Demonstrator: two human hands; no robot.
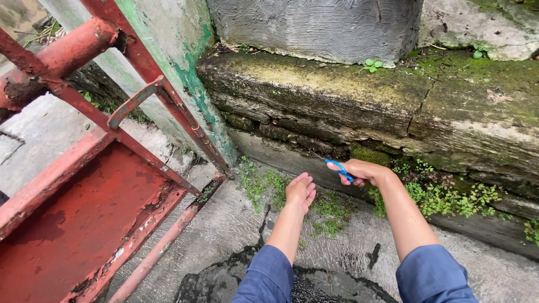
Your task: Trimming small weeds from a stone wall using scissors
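1. Right hand [362, 171] is gripping blue-handled scissors [340, 170], fingers clamped on them, at the mossy wall base [292, 160].
2. Left hand [300, 192] is hovering open-fingered over moss [328, 216], holding nothing.

Rusty red metal gate [84, 207], rough mossy stone ledge [348, 95], blue plastic scissors [341, 169]

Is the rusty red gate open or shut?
Open. The red gate swings away from the green-streaked post, leaving bare concrete ground showing between them. The left hand reaches toward weeds beside it.
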